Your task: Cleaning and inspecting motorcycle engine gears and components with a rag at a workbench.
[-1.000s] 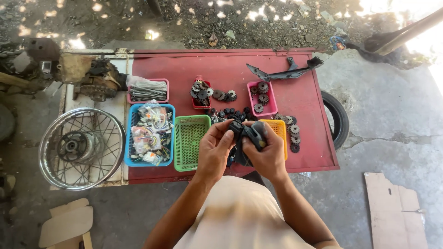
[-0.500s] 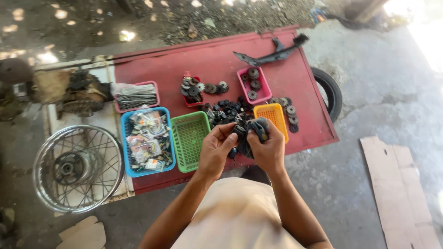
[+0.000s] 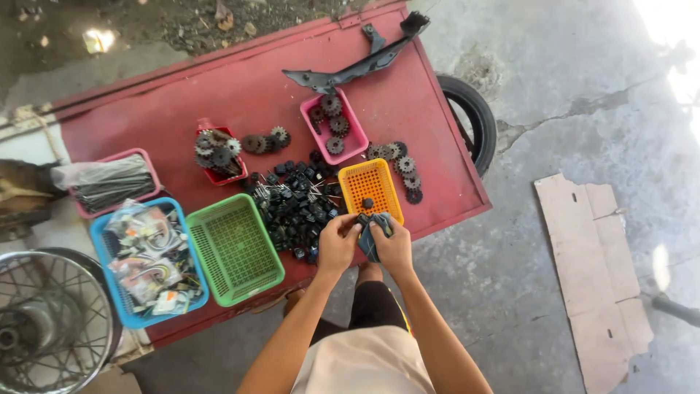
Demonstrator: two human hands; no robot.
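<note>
Both my hands meet over the near edge of a red table (image 3: 219,95). My left hand (image 3: 337,244) and my right hand (image 3: 394,248) together grip a dark blue-grey cloth (image 3: 370,235) with a small black part in it. Just beyond them lies a heap of small black parts (image 3: 295,204). An orange basket (image 3: 370,190) holding one black part stands right above my hands, and a green basket (image 3: 233,248) stands to their left.
A blue basket (image 3: 146,259) of packaged bits, a pink tray of spokes (image 3: 113,182), a red box of gears (image 3: 217,153) and a pink basket of gears (image 3: 334,125) sit on the table. A spoked wheel (image 3: 44,321) lies left, a tyre (image 3: 474,120) right, cardboard (image 3: 594,270) on the floor.
The view has tilted and swung right, so the table sits skewed. My hands have moved a little lower, toward the table's near edge, still working the cloth.
</note>
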